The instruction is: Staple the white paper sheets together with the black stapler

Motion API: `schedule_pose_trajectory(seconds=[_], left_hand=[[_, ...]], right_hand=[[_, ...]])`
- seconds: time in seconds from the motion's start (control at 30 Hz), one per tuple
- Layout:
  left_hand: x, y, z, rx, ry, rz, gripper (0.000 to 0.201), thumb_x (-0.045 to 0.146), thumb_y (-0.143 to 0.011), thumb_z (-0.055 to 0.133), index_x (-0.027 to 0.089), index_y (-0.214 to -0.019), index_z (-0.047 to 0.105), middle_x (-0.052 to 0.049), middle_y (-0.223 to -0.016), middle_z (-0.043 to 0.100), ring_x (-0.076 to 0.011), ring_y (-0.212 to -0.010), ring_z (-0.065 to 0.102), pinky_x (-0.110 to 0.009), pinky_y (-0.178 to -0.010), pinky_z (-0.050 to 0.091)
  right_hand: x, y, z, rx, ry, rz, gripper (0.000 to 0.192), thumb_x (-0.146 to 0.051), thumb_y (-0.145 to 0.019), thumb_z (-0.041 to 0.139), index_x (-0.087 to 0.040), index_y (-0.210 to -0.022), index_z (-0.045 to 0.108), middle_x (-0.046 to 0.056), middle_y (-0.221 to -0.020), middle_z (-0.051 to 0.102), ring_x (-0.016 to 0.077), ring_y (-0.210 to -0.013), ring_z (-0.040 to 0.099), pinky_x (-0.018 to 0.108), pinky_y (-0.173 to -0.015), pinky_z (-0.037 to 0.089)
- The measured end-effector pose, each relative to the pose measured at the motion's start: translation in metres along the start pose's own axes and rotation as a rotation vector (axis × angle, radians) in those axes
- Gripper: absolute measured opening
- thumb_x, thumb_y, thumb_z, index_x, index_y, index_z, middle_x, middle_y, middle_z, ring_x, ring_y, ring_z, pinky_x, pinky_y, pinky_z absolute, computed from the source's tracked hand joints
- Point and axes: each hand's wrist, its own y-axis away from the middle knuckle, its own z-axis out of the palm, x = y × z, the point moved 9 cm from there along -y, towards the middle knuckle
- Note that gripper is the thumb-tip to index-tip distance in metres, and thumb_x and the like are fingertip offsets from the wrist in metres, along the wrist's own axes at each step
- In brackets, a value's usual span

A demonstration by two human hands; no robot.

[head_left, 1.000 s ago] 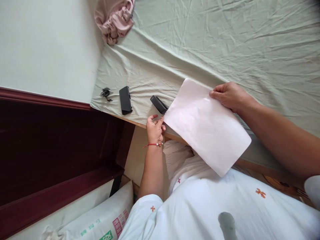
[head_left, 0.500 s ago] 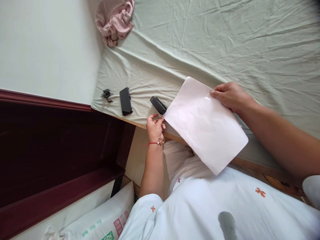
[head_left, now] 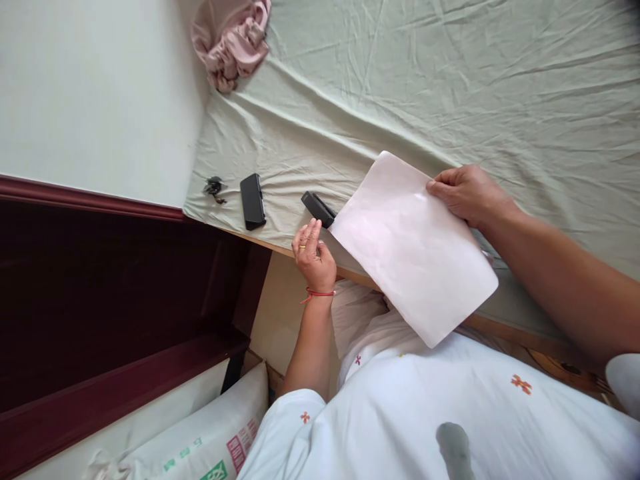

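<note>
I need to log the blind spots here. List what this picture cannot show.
Head view:
- Bed sheet under the paper: covered by it.
- Stapler: its near end is hidden behind the left hand.
- Small dark item: too small to identify.
- Right hand: fingers under the paper hidden.

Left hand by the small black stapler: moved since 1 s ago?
Yes. The left hand has opened, fingers now stretched toward the small black stapler on the pale green bed sheet; the stapler itself stays put.

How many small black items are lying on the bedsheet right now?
3: a tangled black clip-like piece near the sheet's corner, a flat black case beside it, and a black stapler by the left hand. The paper may hide more.
</note>
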Motion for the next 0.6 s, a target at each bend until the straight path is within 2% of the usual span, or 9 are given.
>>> schedule_pose_trajectory(seconds=[0.13, 0.4, 0.6], left_hand=[[0.003, 0.000, 0.002, -0.015, 0.070, -0.030, 0.049, 0.022, -0.103, 0.057, 0.024, -0.144, 0.082, -0.015, -0.161, 0.077, -0.0309, -0.163, 0.060, -0.057, -0.145, 0.036], [0.005, -0.004, 0.005, -0.061, 0.086, -0.054, 0.051, 0.016, -0.099, 0.056, 0.026, -0.139, 0.085, -0.013, -0.156, 0.081, -0.0291, -0.158, 0.065, -0.058, -0.145, 0.038], [0.004, 0.005, 0.012, -0.023, 0.101, -0.081, 0.058, 0.009, -0.092, 0.052, 0.027, -0.133, 0.089, -0.013, -0.152, 0.083, -0.0277, -0.150, 0.074, -0.053, -0.137, 0.049]], right_hand=[[0.005, -0.008, 0.000, 0.006, -0.027, -0.022, 0.027, -0.023, -0.099, 0.077, -0.023, -0.072, 0.074, 0.005, -0.065, 0.067, 0.0169, -0.051, 0.052, 0.034, -0.048, 0.038], [0.014, -0.018, 0.000, -0.047, -0.042, -0.098, 0.025, -0.036, -0.096, 0.084, -0.024, -0.076, 0.076, 0.006, -0.065, 0.066, 0.0189, -0.050, 0.052, 0.036, -0.047, 0.038], [0.012, -0.017, 0.000, -0.062, -0.092, -0.173, 0.031, -0.040, -0.096, 0.088, -0.024, -0.074, 0.075, 0.004, -0.060, 0.064, 0.0153, -0.045, 0.050, 0.032, -0.040, 0.033]])
